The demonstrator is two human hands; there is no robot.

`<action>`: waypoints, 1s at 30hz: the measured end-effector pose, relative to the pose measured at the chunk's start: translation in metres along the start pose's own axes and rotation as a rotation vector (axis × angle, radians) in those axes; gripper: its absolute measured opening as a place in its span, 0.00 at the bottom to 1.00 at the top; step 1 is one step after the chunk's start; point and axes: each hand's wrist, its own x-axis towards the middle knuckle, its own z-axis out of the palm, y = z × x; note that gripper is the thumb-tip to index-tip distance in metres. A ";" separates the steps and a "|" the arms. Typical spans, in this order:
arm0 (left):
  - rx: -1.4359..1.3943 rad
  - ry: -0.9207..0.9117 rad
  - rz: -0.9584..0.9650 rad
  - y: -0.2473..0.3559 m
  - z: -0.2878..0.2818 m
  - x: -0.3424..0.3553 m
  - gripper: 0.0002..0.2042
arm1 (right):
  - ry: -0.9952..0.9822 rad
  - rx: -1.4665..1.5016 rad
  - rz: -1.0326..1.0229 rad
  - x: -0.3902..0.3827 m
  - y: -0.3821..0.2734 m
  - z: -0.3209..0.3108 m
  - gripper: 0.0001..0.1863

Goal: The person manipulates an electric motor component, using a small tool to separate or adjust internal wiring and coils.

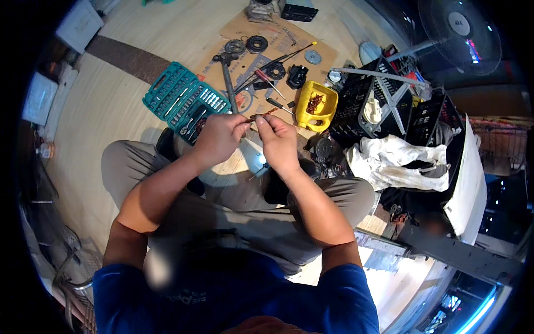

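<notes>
My left hand and my right hand meet in front of me, thumbs and fingers pinched together. Between them is a small, dark reddish-brown piece, and a thin copper-coloured strand sticks out beyond the right fingertips. It looks like copper wire, though the fingers cover most of it. Just past my right hand stands a cut-open yellow plastic jug with a tangle of similar copper-coloured bits inside. A screwdriver with a dark handle lies close to the fingertips. To the left, a green socket set case lies open.
On flattened cardboard lie a hammer, a red-handled screwdriver, a black ring and dark machine parts. Black crates, white cloth and a fan stand at right. My crossed legs frame the near floor.
</notes>
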 end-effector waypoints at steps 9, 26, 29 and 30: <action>-0.216 -0.309 -0.072 -0.008 -0.017 0.003 0.13 | -0.159 -0.078 -0.068 0.000 -0.013 -0.014 0.09; 0.170 0.084 0.177 0.010 -0.008 -0.001 0.07 | -0.003 -0.446 -0.276 -0.003 -0.007 -0.015 0.10; 0.178 0.192 0.287 0.012 -0.005 -0.001 0.06 | 0.027 -0.193 -0.164 -0.002 -0.005 -0.010 0.11; 0.154 0.214 0.288 0.016 -0.003 -0.001 0.06 | 0.011 0.026 -0.107 -0.002 -0.002 -0.009 0.11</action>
